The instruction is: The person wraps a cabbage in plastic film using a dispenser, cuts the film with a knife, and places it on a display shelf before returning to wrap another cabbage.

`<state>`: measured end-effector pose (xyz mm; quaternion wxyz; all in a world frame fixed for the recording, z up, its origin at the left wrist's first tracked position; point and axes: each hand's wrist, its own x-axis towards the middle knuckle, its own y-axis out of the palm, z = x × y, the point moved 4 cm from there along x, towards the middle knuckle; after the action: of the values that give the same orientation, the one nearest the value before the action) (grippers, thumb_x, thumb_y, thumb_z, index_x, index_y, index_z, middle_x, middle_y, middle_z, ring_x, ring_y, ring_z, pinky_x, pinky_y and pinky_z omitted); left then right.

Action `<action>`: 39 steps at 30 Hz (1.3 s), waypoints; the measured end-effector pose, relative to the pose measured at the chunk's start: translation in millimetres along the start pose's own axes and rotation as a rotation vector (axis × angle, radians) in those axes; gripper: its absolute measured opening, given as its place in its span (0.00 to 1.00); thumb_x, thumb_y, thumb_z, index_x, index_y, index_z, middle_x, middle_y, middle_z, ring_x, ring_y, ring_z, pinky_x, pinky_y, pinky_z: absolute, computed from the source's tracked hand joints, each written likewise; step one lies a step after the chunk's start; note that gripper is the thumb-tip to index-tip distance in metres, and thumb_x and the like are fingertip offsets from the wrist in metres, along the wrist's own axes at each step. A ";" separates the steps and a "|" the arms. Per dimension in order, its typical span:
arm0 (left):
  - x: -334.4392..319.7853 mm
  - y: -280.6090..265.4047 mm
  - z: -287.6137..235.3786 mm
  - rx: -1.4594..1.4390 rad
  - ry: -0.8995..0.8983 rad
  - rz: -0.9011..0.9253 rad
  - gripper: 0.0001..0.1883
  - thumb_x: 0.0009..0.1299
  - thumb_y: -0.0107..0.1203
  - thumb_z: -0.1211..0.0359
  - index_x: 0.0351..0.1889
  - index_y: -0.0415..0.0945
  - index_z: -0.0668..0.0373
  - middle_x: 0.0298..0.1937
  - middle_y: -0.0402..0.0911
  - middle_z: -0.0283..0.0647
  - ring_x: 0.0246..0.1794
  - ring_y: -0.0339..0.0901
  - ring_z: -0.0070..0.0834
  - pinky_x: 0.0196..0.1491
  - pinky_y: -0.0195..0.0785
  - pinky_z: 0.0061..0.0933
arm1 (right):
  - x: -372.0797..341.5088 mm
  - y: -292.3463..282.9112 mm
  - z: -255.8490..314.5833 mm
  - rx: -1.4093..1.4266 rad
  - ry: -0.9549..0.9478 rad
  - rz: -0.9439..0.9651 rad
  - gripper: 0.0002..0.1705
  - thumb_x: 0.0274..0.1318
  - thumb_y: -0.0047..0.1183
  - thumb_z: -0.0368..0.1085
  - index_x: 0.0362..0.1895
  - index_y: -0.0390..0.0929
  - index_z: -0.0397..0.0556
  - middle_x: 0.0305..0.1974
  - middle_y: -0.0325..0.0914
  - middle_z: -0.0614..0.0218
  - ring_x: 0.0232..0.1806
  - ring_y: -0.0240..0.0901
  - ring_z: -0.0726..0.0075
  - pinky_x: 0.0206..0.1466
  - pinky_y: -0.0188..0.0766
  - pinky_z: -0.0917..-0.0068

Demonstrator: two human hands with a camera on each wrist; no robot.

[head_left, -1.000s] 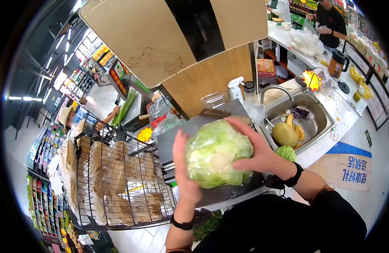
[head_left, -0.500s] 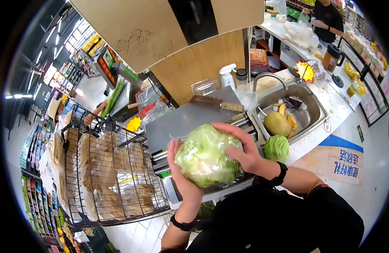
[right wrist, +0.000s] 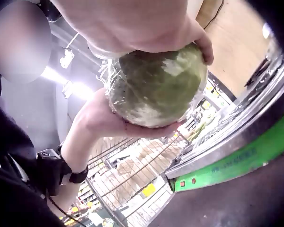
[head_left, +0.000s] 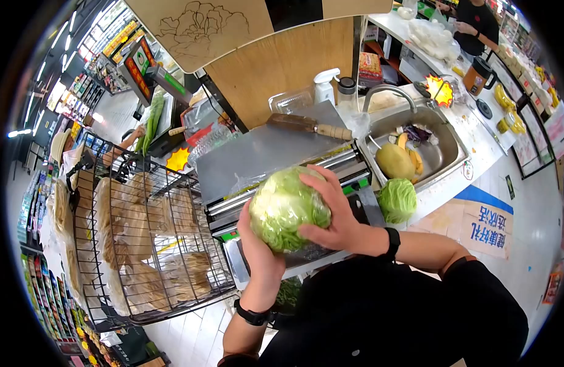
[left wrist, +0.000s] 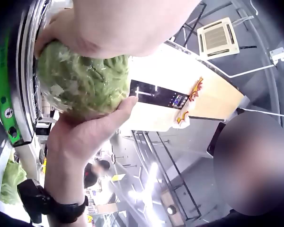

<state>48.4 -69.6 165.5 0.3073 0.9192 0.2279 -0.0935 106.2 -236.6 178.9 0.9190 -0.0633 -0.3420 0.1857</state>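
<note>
Clear plastic film covers a pale green cabbage (head_left: pixel 289 211), which both hands hold above the front of a wrapping machine (head_left: pixel 276 153). My left hand (head_left: pixel 258 248) cups its left side from below, fingers along the edge. On the right, my right hand (head_left: pixel 334 211) grips the head with fingers spread over the top and thumb toward the near side. Shiny film wrinkles show on the cabbage (right wrist: pixel 161 90) in the right wrist view. Loose film stands out near its upper left. A second, smaller cabbage (head_left: pixel 397 200) sits to the right, beside the sink.
A cleaver (head_left: pixel 306 126) with a wooden handle lies on the machine's metal top. The sink (head_left: pixel 456 156) at right holds a melon (head_left: pixel 394 161) and scraps. A wire basket (head_left: pixel 153 244) of bagged dry goods stands left. Behind are a spray bottle (head_left: pixel 325 85) and a wooden panel (head_left: pixel 288 67).
The cabbage has turned between the hands, its pale stem end swinging from facing the camera toward the left. The right-hand fingers have shifted further over the top. The head view has moved too.
</note>
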 end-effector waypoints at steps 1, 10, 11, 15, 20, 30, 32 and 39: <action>-1.9 3.1 -1.6 0.026 0.028 0.008 0.29 0.81 0.36 0.49 0.72 0.62 0.57 0.67 0.73 0.41 0.67 0.72 0.34 0.68 0.67 0.39 | 1.8 0.8 -4.2 -0.014 0.013 -0.021 0.46 0.55 0.68 0.52 0.71 0.63 0.46 0.67 0.58 0.40 0.72 0.54 0.34 0.73 0.56 0.52; 0.9 -22.7 3.2 0.552 0.485 0.151 0.59 0.52 0.79 0.58 0.78 0.51 0.57 0.71 0.63 0.46 0.68 0.68 0.41 0.70 0.65 0.40 | 8.6 7.9 -8.0 -0.092 0.143 -0.033 0.44 0.48 0.71 0.56 0.61 0.67 0.43 0.53 0.68 0.50 0.55 0.66 0.46 0.63 0.65 0.57; 0.6 -28.2 2.9 0.491 0.432 0.116 0.61 0.50 0.80 0.58 0.78 0.50 0.56 0.71 0.64 0.46 0.68 0.68 0.41 0.70 0.66 0.41 | 8.2 11.1 -5.9 -0.086 0.104 0.002 0.46 0.46 0.72 0.58 0.60 0.67 0.43 0.53 0.67 0.49 0.53 0.66 0.44 0.62 0.65 0.56; -12.4 -32.0 -0.6 0.414 0.388 0.196 0.64 0.49 0.81 0.52 0.79 0.49 0.56 0.71 0.65 0.47 0.69 0.69 0.44 0.69 0.68 0.45 | 7.1 15.6 2.6 -0.063 0.066 0.129 0.53 0.42 0.72 0.62 0.64 0.63 0.43 0.59 0.63 0.40 0.56 0.65 0.35 0.63 0.65 0.50; -14.4 -54.9 2.0 0.556 0.397 0.240 0.68 0.45 0.82 0.50 0.78 0.47 0.59 0.71 0.62 0.49 0.69 0.68 0.44 0.70 0.67 0.45 | -19.3 25.1 1.2 -0.052 0.024 0.207 0.59 0.46 0.72 0.60 0.73 0.56 0.45 0.72 0.51 0.36 0.70 0.56 0.29 0.71 0.61 0.49; -29.1 -74.2 50.4 0.639 0.312 0.345 0.67 0.47 0.81 0.52 0.78 0.45 0.60 0.69 0.62 0.48 0.70 0.65 0.43 0.70 0.62 0.42 | -84.6 16.1 -19.7 -0.095 0.112 0.321 0.63 0.44 0.73 0.59 0.77 0.50 0.48 0.74 0.45 0.37 0.72 0.52 0.27 0.73 0.58 0.46; -18.5 -64.6 50.1 0.618 0.273 0.412 0.66 0.46 0.81 0.52 0.77 0.46 0.60 0.68 0.62 0.48 0.68 0.66 0.42 0.68 0.64 0.41 | -84.9 11.1 -14.7 -0.059 0.186 0.286 0.63 0.44 0.73 0.59 0.76 0.50 0.48 0.74 0.46 0.36 0.72 0.51 0.26 0.74 0.57 0.45; 5.1 -25.9 63.9 0.648 0.084 0.817 0.60 0.46 0.82 0.57 0.74 0.53 0.61 0.68 0.63 0.49 0.66 0.69 0.41 0.67 0.67 0.41 | -102.8 -30.5 8.7 0.031 0.529 0.186 0.66 0.37 0.79 0.52 0.76 0.51 0.47 0.76 0.43 0.39 0.78 0.45 0.35 0.77 0.56 0.53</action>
<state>38.5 -88.3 99.6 0.0093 0.9840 -0.1778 0.0054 38.0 -304.3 130.7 0.9562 -0.1265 -0.0801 0.2517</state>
